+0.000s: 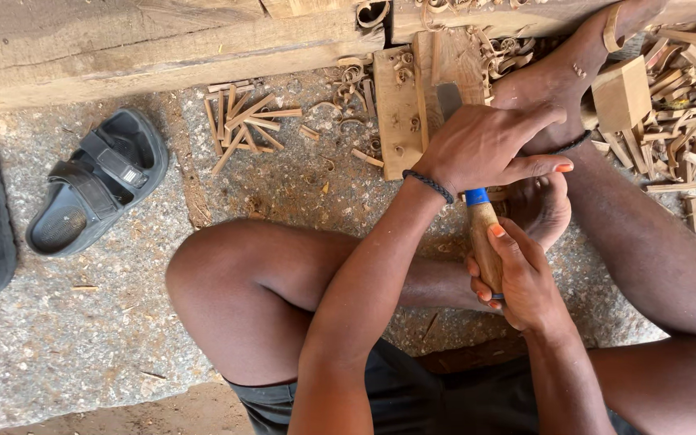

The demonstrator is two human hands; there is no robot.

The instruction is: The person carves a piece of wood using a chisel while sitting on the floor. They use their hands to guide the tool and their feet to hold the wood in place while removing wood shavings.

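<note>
Your left hand (485, 149) presses the chisel (477, 217) blade onto the wood block (400, 105) at upper centre; your right hand (521, 282) is wrapped tight round its handle.

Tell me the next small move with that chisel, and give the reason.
Probably a short push forward along the wood piece. The left hand presses down over the blade of the chisel, the right hand grips its wooden handle from behind, and a foot braces the piece. Curled shavings beside it suggest paring cuts.
</note>
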